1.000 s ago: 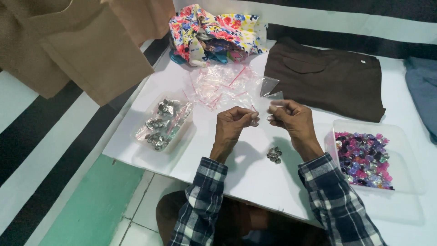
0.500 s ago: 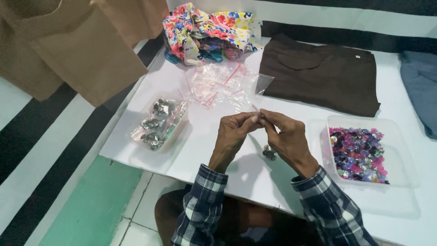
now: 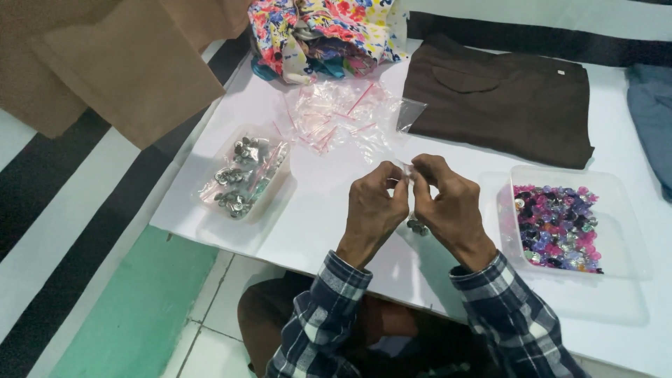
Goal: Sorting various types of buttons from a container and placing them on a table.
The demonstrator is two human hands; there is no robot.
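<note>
Clear small plastic bag (image 3: 404, 168) pinched between left hand (image 3: 374, 203) and right hand (image 3: 448, 203), above white table (image 3: 315, 210)

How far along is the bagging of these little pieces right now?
Done: nothing clearly finished; whether the left tray holds packed bags is unclear. In hand: the left hand and right hand pinch one small clear bag between them. Left: a pile of empty zip bags, and colourful pieces in the right tray.

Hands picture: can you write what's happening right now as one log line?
left hand: pinching small clear bag | right hand: pinching same bag | below hands: small metal pieces on white table | right: tray of colourful beads
</note>
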